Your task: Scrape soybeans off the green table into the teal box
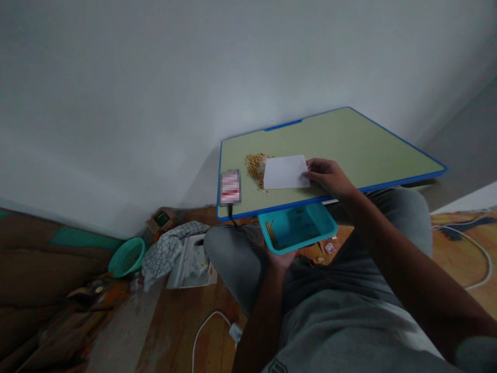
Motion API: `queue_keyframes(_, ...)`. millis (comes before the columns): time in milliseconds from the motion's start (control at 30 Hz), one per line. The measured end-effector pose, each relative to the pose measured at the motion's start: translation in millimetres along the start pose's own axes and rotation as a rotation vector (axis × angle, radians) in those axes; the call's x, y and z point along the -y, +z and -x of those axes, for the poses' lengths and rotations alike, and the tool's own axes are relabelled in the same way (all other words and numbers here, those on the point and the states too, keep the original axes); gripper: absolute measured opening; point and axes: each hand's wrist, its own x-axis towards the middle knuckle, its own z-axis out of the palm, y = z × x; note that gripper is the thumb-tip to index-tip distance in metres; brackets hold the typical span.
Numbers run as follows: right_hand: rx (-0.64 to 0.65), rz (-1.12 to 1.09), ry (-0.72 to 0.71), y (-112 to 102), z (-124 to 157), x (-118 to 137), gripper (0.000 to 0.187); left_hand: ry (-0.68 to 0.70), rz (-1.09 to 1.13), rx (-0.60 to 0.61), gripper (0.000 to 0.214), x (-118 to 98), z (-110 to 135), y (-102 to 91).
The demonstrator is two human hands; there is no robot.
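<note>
A low green table (349,140) with a blue rim stands over my crossed legs. On it lies a pile of yellowish beans (255,165). My right hand (329,177) is closed on the right edge of a white card (284,172), whose left edge touches the beans. My left hand (280,257) grips from beneath a teal tray (306,227), held just under the table's near edge. A few beans lie along the tray's left wall.
A phone (230,187) with a dark cable sits at the table's left corner. On the wooden floor to the left are a green basin (126,256), a checked cloth (166,248), a white box and a white cable (212,324). A white wall stands close behind.
</note>
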Motion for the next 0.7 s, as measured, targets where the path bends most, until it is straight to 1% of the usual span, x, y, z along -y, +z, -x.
queue_keyframes(100,0.004,0.004,-0.003,-0.4,-0.3,-1.0,0.036,-0.078,0.056,-0.042,0.096,-3.8,3.5,5.2)
queue_keyframes(233,0.013,0.02,-0.015,-0.4,-0.4,-1.0,0.036,-0.063,0.038,-0.089,0.1,-4.4,2.6,7.9)
queue_keyframes(300,0.012,0.017,-0.017,0.2,-0.1,-0.4,0.036,-0.071,0.047,-0.077,0.101,-4.3,1.7,7.9)
queue_keyframes(400,0.003,0.025,-0.011,1.0,0.3,0.7,0.036,-0.067,0.058,-0.045,0.098,-4.8,2.0,8.3)
queue_keyframes(600,0.017,0.038,0.012,0.9,1.9,2.2,0.037,-0.048,0.056,-0.112,0.091,-3.9,1.2,11.6)
queue_keyframes(700,0.018,0.03,0.021,1.1,2.7,4.2,0.034,-0.048,0.055,-0.107,0.091,-2.0,-1.7,8.5)
